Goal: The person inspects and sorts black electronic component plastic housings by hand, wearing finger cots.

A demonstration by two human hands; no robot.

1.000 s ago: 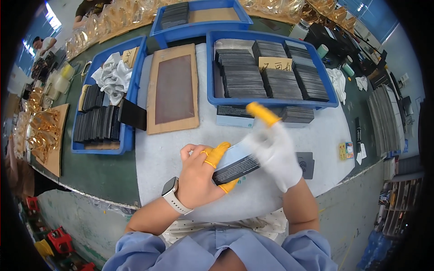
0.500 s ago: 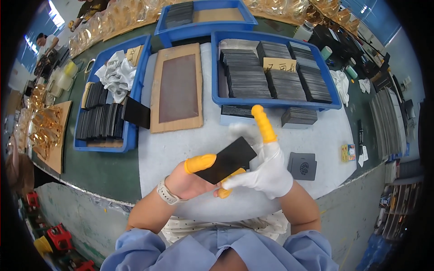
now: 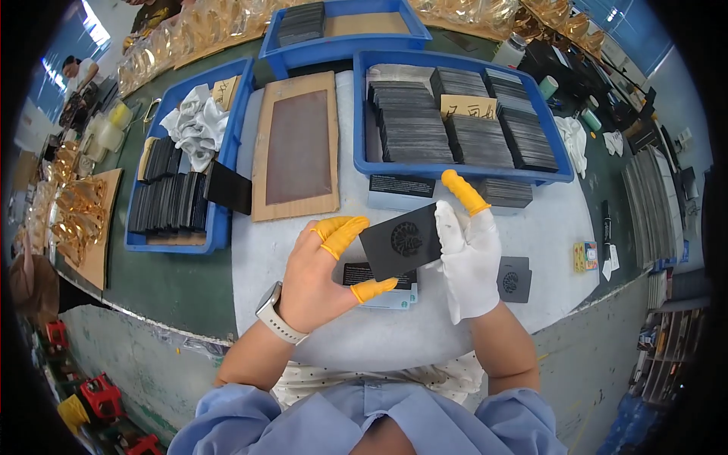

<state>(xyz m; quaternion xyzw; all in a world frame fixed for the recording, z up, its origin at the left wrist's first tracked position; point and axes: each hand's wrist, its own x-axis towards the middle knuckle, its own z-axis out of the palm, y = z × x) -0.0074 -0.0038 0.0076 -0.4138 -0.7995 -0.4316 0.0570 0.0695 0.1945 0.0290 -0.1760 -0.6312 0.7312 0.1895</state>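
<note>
A thin black card [image 3: 383, 256] with a round emblem is held up over the white cloth, tilted. My left hand [image 3: 315, 279], with yellow finger cots, grips it at its left and lower edges. My right hand [image 3: 472, 277], in a white glove with a yellow cot on one raised finger, closes on the card's right end. Below it, partly hidden, lie cards with a dark upper part and a pale blue lower part [image 3: 390, 299]. Beside my right hand, several black emblem cards [image 3: 516, 282] lie on the cloth.
Blue bins of black cards stand left [image 3: 136, 246], right [image 3: 565, 171] and at the back [image 3: 345, 45]. A cardboard panel [image 3: 258, 189] lies between the nearer two. More cards [image 3: 402, 199] sit before the right bin. A small colourful box [image 3: 585, 258] and a black marker [image 3: 605, 221] lie right.
The card has been turned and raised, and its emblem now shows instead of a plain face. My left fingers have shifted to its left edges. The cards beneath show more.
</note>
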